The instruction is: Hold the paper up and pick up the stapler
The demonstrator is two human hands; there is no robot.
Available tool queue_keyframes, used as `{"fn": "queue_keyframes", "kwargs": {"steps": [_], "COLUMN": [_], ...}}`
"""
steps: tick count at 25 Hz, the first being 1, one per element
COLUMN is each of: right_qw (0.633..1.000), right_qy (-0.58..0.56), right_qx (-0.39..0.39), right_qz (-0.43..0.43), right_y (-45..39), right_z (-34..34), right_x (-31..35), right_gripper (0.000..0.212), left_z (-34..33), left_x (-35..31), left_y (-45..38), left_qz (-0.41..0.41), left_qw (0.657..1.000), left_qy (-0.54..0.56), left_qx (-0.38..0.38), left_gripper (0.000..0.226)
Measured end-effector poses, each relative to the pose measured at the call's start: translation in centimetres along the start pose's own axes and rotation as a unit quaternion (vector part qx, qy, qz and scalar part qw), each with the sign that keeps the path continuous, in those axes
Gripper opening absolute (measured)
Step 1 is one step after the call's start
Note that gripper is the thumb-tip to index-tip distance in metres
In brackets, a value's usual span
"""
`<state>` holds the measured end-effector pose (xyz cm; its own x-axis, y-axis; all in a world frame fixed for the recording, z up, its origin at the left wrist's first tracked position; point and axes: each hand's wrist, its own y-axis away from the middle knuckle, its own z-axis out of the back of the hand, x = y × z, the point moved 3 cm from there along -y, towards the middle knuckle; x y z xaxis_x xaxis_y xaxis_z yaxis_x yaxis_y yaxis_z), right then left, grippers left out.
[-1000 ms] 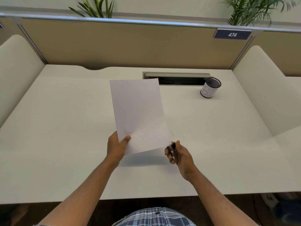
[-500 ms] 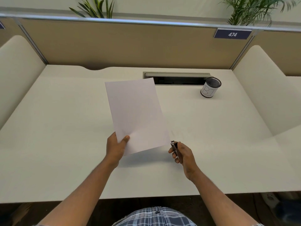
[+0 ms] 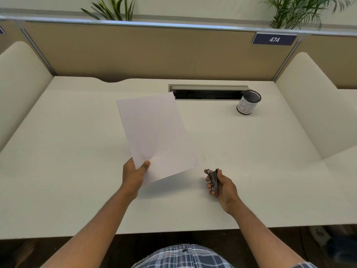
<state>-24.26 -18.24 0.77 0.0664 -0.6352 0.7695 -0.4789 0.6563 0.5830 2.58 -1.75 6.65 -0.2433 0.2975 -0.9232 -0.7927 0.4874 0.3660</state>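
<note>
The left hand [image 3: 134, 176] pinches a blank white paper sheet [image 3: 154, 135] by its near corner, lifted off the cream bench [image 3: 58, 151]. The right hand [image 3: 224, 187] has its grip curled round a small dark metal stapler [image 3: 213, 180], just beside the sheet's free corner.

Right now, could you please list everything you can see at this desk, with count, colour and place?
sheet of paper: one, white, lifted over the desk's middle, near corner pinched.
stapler: one, dark metal, right of the paper.
mesh cup: one, black with a white label, far right, beside the cable slot.
cable slot: one, grey, at the far edge.
desk: one, cream.
number plate: one, navy, reads 474, on the tan partition.
plants: two, green, behind the partition.
left hand: holds the paper.
right hand: grips the stapler.
</note>
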Motion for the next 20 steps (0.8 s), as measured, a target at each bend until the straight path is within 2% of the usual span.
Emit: {"fn": "queue_keyframes", "kwargs": {"steps": [3,8,15,17,20], "right_qw": [1.0,0.99,0.971,0.94,0.856], "right_qy": [0.016,0.108,0.191,0.287,0.452], "right_qx": [-0.012,-0.079,-0.117,-0.138,-0.189], "right_qz": [0.003,0.035,0.08,0.119,0.164], "right_y": [-0.1,-0.1,-1.9,-2.5,-3.2], "right_z": [0.2,0.5,1.6,2.3,3.3], "right_x": [0.1,1.5,3.0,3.6,4.2], "right_gripper": [0.054,0.043,0.032,0.022,0.012], "left_z": [0.1,0.1,0.0,0.1,0.1], "left_x": [0.1,0.2,0.1,0.2,0.1], "left_y": [0.0,0.0,0.2,0.2,0.2], "left_qz": [0.001,0.001,0.005,0.007,0.008], "left_qw": [1.0,1.0,1.0,1.0,1.0], "left_qy": [0.001,0.003,0.01,0.011,0.012], "left_qx": [0.0,0.0,-0.003,-0.005,-0.005], "left_gripper": [0.025,0.024,0.023,0.023,0.023]}}
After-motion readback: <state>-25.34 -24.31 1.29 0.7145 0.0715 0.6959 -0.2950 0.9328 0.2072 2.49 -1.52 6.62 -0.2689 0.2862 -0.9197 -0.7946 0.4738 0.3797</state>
